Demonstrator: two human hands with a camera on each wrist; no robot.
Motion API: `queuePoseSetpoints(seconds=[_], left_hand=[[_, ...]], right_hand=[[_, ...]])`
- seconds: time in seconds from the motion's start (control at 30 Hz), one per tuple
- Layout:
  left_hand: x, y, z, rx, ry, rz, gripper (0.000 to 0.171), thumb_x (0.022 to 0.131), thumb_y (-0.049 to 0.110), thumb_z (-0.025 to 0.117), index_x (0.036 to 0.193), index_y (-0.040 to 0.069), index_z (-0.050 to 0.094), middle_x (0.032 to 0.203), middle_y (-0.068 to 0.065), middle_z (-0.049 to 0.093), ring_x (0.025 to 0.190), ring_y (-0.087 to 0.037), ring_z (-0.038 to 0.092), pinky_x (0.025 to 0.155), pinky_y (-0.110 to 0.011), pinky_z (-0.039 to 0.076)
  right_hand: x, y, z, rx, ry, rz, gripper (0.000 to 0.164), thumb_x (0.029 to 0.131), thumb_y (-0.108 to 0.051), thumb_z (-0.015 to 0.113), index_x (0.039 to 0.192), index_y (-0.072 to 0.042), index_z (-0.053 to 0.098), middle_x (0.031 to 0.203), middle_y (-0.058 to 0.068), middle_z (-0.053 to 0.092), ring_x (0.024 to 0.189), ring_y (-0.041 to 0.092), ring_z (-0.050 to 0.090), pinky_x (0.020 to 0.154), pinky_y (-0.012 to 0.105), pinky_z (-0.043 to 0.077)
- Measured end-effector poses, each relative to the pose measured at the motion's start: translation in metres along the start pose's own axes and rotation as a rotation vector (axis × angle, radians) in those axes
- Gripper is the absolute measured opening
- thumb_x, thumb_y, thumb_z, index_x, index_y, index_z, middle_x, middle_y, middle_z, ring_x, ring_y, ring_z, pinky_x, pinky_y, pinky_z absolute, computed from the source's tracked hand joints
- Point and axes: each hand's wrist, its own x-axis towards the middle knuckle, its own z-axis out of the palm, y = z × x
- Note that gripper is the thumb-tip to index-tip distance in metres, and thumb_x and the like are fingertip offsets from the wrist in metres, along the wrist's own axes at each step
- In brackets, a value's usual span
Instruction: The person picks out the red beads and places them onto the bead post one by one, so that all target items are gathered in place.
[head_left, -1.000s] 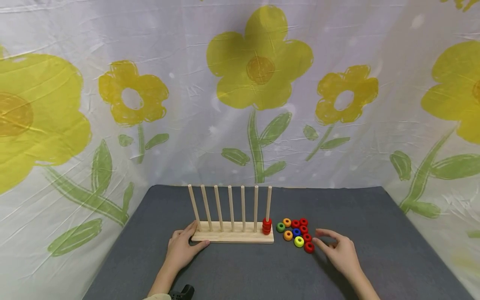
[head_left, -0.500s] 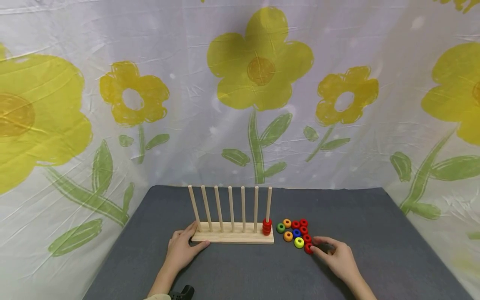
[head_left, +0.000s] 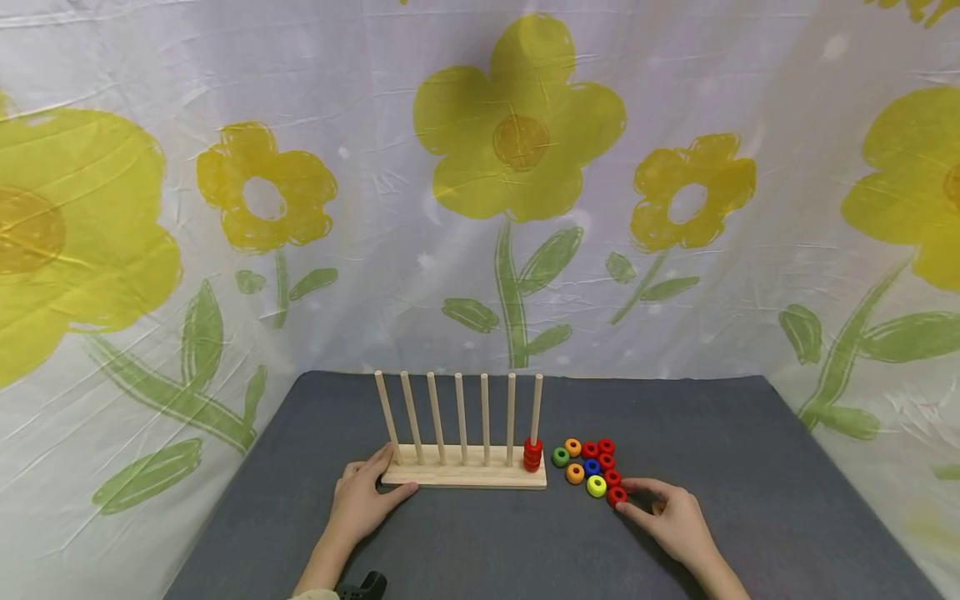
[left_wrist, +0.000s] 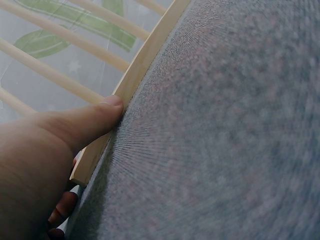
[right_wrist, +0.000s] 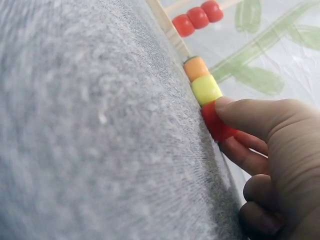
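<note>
A wooden peg rack [head_left: 463,477] with several upright pegs stands on the table, and its rightmost peg carries a stack of three red beads [head_left: 532,455]. My left hand [head_left: 362,500] grips the left end of the rack; in the left wrist view the thumb lies on the front edge of its base [left_wrist: 142,60], with fingers behind. On the right, my right hand [head_left: 671,518] pinches the nearest red bead [head_left: 617,496] between thumb and fingers. That red bead [right_wrist: 215,124] still sits on the cloth beside a yellow bead [right_wrist: 206,90].
Loose beads lie right of the rack: a green bead [head_left: 560,457], two orange beads [head_left: 574,473], a blue bead [head_left: 592,467], a yellow one and several more red ones. Dark grey cloth [head_left: 480,550] covers the table. Behind hangs a flower-printed curtain [head_left: 390,250].
My right hand has moved left and slightly down to the nearest red bead and taken hold of it. The left hand and the rack look the same.
</note>
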Motion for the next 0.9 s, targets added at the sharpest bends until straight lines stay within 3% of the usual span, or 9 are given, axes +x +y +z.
queuePoseSetpoints(seconds=[0.03, 0.1, 0.23, 0.33, 0.9], left_hand=[[0.0, -0.0002, 0.0002, 0.0, 0.0, 0.0, 0.092, 0.09, 0.054, 0.081, 0.161, 0.007, 0.046, 0.164, -0.016, 0.046, 0.136, -0.046, 0.046, 0.106, -0.067, 0.036], [0.0, -0.0002, 0.0003, 0.0, 0.002, 0.002, 0.092, 0.09, 0.054, 0.081, 0.161, 0.007, 0.046, 0.164, -0.016, 0.046, 0.136, -0.046, 0.046, 0.106, -0.067, 0.036], [0.0, 0.0003, 0.0002, -0.001, 0.005, 0.005, 0.091, 0.091, 0.053, 0.082, 0.161, 0.007, 0.046, 0.164, -0.017, 0.046, 0.136, -0.046, 0.046, 0.105, -0.067, 0.036], [-0.0002, 0.0009, -0.0001, -0.002, 0.007, 0.005, 0.09, 0.091, 0.051, 0.082, 0.16, 0.007, 0.047, 0.164, -0.017, 0.046, 0.136, -0.047, 0.046, 0.105, -0.067, 0.036], [-0.0003, 0.0009, 0.0005, -0.003, 0.01, 0.001, 0.09, 0.09, 0.051, 0.083, 0.16, 0.006, 0.047, 0.164, -0.017, 0.046, 0.136, -0.045, 0.046, 0.104, -0.065, 0.036]], right_hand=[[0.0, -0.0001, 0.0, -0.002, 0.0, 0.001, 0.033, 0.081, -0.024, 0.095, 0.111, -0.017, 0.083, 0.091, -0.006, 0.077, 0.044, 0.004, 0.025, 0.043, 0.02, 0.025], [0.0001, -0.0005, -0.0001, -0.006, -0.005, 0.007, 0.033, 0.081, -0.022, 0.095, 0.111, -0.017, 0.083, 0.082, -0.006, 0.073, 0.044, 0.004, 0.024, 0.044, 0.02, 0.024], [-0.0003, -0.0022, -0.0006, -0.014, -0.017, 0.013, 0.032, 0.081, -0.022, 0.094, 0.111, -0.015, 0.083, 0.056, -0.007, 0.049, 0.045, 0.003, 0.023, 0.045, 0.02, 0.023], [-0.0009, -0.0034, -0.0009, -0.018, -0.021, 0.009, 0.032, 0.082, -0.023, 0.094, 0.111, -0.013, 0.083, 0.051, -0.008, 0.037, 0.045, 0.003, 0.022, 0.045, 0.02, 0.022], [-0.0022, -0.0019, 0.0, -0.035, -0.002, -0.029, 0.031, 0.082, -0.024, 0.094, 0.11, -0.014, 0.083, 0.058, -0.008, 0.046, 0.045, 0.002, 0.025, 0.046, 0.021, 0.027]])
